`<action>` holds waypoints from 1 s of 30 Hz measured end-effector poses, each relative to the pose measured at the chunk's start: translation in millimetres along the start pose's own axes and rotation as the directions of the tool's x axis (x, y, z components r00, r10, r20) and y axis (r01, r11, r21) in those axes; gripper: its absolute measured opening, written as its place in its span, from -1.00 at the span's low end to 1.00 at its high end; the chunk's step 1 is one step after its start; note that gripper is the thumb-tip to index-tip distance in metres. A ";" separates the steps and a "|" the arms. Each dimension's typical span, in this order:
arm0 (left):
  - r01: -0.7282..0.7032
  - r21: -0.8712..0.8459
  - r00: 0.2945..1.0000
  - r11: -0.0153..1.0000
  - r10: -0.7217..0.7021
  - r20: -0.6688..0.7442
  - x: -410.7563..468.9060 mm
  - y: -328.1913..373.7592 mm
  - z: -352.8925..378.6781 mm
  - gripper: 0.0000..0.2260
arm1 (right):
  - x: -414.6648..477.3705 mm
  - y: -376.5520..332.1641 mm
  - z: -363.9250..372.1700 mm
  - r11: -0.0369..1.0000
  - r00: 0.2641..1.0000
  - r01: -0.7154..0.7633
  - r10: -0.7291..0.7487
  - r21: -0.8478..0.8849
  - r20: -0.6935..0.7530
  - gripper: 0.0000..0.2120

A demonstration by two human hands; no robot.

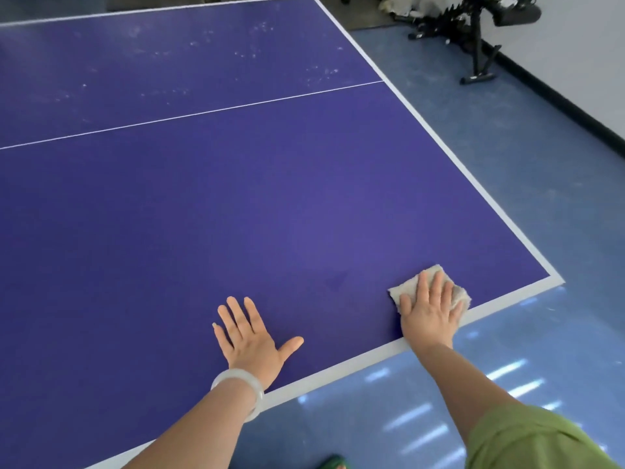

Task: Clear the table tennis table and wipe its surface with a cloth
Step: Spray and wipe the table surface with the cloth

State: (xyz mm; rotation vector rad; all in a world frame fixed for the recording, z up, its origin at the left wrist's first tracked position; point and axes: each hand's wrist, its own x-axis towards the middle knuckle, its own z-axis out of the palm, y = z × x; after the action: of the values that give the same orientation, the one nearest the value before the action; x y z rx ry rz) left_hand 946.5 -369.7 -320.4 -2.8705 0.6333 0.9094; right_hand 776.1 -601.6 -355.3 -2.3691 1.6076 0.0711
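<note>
The blue table tennis table (pixel 270 184) fills most of the view, with white border lines and a thin white centre line. A folded beige cloth (pixel 406 286) lies near the table's near right corner. My right hand (pixel 429 309) presses flat on the cloth with straight fingers. My left hand (pixel 250 336) rests flat on the bare blue surface beside it, fingers spread, a pale bangle on the wrist. Whitish dusty marks speckle the far half of the table.
Blue floor (pixel 507 164) runs along the table's right and near sides. Black exercise equipment (pixel 477 38) stands at the far right by a white wall with a dark baseboard. A green shoe tip (pixel 333 463) shows at the bottom edge.
</note>
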 end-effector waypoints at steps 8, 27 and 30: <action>0.008 0.035 0.998 0.999 -0.011 0.062 -5.4 6.8 -10.1 0.21 | -60.6 -23.8 19.3 0.638 0.649 0.760 -0.757 -0.127 0.076 -0.45; -0.170 -0.010 0.935 0.985 0.159 -0.317 1.6 41.7 6.7 -0.13 | 8.0 36.2 2.8 0.788 0.791 0.612 -0.607 -0.072 0.074 -0.41; -0.385 0.077 0.853 0.920 0.387 -0.350 9.3 99.4 8.2 -0.22 | 34.4 59.4 -5.5 0.853 0.855 0.518 -0.516 -0.065 0.054 -0.41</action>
State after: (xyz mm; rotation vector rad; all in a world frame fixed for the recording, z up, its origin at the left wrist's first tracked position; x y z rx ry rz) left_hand 909.0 -462.4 -326.3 -2.9811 1.2822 0.3947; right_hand 734.1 -654.5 -368.5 -2.7585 0.9114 0.0650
